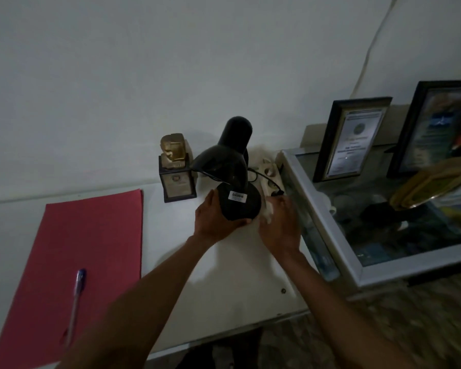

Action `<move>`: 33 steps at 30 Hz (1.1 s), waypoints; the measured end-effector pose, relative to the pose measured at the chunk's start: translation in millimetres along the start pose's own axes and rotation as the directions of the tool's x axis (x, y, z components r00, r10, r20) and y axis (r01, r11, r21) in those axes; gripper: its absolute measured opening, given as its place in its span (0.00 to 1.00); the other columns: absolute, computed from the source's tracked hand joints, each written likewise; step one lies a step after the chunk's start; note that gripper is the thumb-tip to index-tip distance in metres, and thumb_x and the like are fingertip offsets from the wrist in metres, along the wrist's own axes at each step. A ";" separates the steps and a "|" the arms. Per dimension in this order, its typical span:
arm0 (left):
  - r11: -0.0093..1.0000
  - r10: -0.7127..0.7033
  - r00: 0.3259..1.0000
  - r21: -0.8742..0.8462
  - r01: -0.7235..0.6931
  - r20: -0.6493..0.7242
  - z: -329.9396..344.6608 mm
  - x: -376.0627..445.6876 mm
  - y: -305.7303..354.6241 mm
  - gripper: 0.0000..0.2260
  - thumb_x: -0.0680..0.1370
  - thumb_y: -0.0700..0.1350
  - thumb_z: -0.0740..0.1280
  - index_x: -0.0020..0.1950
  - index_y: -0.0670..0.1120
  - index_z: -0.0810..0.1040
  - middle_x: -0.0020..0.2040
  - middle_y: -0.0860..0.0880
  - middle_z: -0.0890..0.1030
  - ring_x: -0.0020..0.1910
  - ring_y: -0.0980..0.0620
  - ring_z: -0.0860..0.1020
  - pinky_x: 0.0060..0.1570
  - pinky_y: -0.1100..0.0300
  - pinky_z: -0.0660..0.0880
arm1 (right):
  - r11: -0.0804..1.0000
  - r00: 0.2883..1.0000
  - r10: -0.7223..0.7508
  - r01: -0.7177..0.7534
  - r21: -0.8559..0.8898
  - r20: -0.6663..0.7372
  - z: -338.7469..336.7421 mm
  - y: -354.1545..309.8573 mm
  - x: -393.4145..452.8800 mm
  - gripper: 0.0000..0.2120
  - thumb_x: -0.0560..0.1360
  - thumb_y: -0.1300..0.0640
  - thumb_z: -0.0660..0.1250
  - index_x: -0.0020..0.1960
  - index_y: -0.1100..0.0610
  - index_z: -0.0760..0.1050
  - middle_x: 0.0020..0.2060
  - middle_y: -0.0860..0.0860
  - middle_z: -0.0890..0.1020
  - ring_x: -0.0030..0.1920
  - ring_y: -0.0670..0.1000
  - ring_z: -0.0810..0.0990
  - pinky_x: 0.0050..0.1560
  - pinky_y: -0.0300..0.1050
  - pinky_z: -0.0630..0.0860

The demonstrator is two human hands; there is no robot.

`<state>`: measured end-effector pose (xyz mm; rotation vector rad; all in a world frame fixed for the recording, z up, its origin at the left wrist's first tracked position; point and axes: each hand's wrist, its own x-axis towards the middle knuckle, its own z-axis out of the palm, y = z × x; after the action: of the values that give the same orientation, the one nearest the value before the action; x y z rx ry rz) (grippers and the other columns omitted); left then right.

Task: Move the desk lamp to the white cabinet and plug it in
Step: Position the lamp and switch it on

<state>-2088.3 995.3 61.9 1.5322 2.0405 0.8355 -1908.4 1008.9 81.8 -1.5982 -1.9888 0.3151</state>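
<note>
A black desk lamp (230,158) stands on the white cabinet top (234,278), near the wall. My left hand (213,222) is shut around the left side of its round base (240,206), which carries a white label. The lamp's black cord runs right to a black plug (278,193) lying on a white power strip (270,173) by the wall. My right hand (280,227) lies blurred over the strip's near end, just right of the base. Something white shows under its fingers, and its grip is unclear.
A gold bust trophy (175,169) stands left of the lamp. A red folder (91,249) with a pen (76,302) lies at the left. A glass display case (357,270) with two framed certificates (349,139) sits close on the right. A white cable (370,49) climbs the wall.
</note>
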 end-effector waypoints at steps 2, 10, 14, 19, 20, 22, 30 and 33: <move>0.999 -0.046 0.999 0.009 0.046 -0.014 6.9 0.6 6.3 0.61 0.53 0.74 0.74 0.77 0.48 0.56 0.75 0.46 0.68 0.72 0.45 0.68 0.70 0.44 0.69 | 0.995 0.993 0.072 -0.078 -0.063 -0.092 -6.3 11.5 -5.5 0.22 0.73 0.57 0.72 0.66 0.56 0.73 0.63 0.56 0.75 0.63 0.58 0.75 0.65 0.54 0.73; 0.993 -0.093 0.991 -0.084 0.085 -0.096 19.0 3.9 9.0 0.56 0.54 0.66 0.80 0.75 0.48 0.61 0.71 0.45 0.65 0.67 0.42 0.72 0.65 0.49 0.75 | 0.996 0.996 0.062 -0.066 -0.066 -0.070 -13.3 25.0 7.0 0.19 0.73 0.65 0.71 0.62 0.57 0.75 0.60 0.57 0.77 0.58 0.59 0.78 0.58 0.52 0.77; 0.992 -0.097 0.993 -0.092 0.091 -0.072 16.1 13.5 12.1 0.57 0.53 0.63 0.82 0.75 0.47 0.61 0.72 0.46 0.64 0.68 0.43 0.72 0.64 0.50 0.74 | 1.000 0.998 0.021 -0.021 -0.001 -0.060 -10.8 24.8 11.9 0.19 0.70 0.70 0.71 0.59 0.59 0.76 0.57 0.57 0.78 0.57 0.58 0.78 0.55 0.47 0.76; 0.988 -0.119 0.991 -0.110 0.111 -0.063 17.4 23.0 17.2 0.57 0.54 0.60 0.83 0.76 0.46 0.60 0.74 0.47 0.62 0.70 0.43 0.71 0.66 0.49 0.73 | 0.999 0.995 -0.024 0.028 0.035 -0.100 -18.2 10.0 41.9 0.15 0.74 0.61 0.71 0.60 0.56 0.78 0.55 0.56 0.81 0.56 0.59 0.80 0.54 0.53 0.79; 0.987 -0.123 0.991 -0.114 0.116 -0.060 18.0 23.6 16.8 0.57 0.54 0.59 0.83 0.76 0.46 0.59 0.74 0.47 0.62 0.69 0.43 0.71 0.66 0.48 0.73 | 0.998 0.996 -0.028 0.033 0.058 -0.080 -18.6 5.6 53.4 0.15 0.75 0.60 0.69 0.61 0.56 0.79 0.57 0.57 0.81 0.57 0.60 0.80 0.56 0.54 0.79; 0.986 -0.130 0.989 -0.111 0.123 -0.064 19.0 23.6 16.1 0.56 0.55 0.59 0.84 0.76 0.46 0.59 0.74 0.46 0.62 0.69 0.42 0.71 0.66 0.48 0.73 | 0.994 0.999 -0.038 0.039 0.105 -0.018 -16.9 -3.2 78.2 0.16 0.77 0.61 0.67 0.65 0.58 0.78 0.61 0.59 0.80 0.62 0.60 0.78 0.61 0.55 0.76; 0.985 -0.163 0.985 -0.072 0.158 -0.056 20.1 28.1 20.0 0.55 0.55 0.57 0.84 0.75 0.49 0.60 0.73 0.46 0.63 0.68 0.42 0.72 0.66 0.49 0.74 | 0.991 0.965 -0.131 0.122 0.051 0.228 -6.3 -18.3 146.8 0.14 0.79 0.60 0.63 0.63 0.56 0.81 0.59 0.57 0.83 0.59 0.57 0.81 0.56 0.45 0.76; 0.983 -0.175 0.983 -0.069 0.171 -0.054 20.8 30.3 18.8 0.54 0.54 0.57 0.84 0.74 0.48 0.61 0.73 0.47 0.63 0.68 0.42 0.72 0.66 0.50 0.74 | 0.985 0.943 -0.166 0.148 0.084 0.290 -5.2 -19.1 167.4 0.11 0.79 0.52 0.65 0.56 0.51 0.84 0.51 0.53 0.87 0.50 0.54 0.85 0.43 0.38 0.75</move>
<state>-2069.9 1032.3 60.3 1.2885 2.1327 0.8786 -1942.9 1162.5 142.3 -1.4085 -2.2919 0.5762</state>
